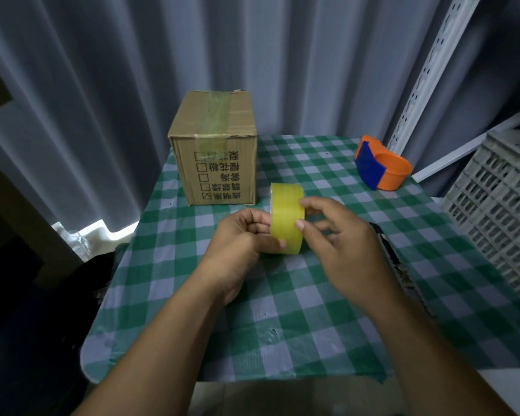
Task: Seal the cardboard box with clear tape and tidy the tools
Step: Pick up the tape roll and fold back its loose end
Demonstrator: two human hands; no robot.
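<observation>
A closed cardboard box [213,145] stands at the back left of the table, with a strip of clear tape over its top seam and down its front. I hold a yellowish roll of clear tape [285,217] upright above the middle of the table. My left hand [243,235] grips the roll from the left. My right hand [336,232] pinches its outer face with thumb and forefinger. An orange and blue tape dispenser [380,165] lies at the back right.
A green and white checked cloth [282,310] covers the table. A grey plastic crate [499,217] stands off the right edge, with a white slotted rack post [427,70] behind it. A dark narrow object [388,250] lies beside my right wrist. Grey curtains hang behind.
</observation>
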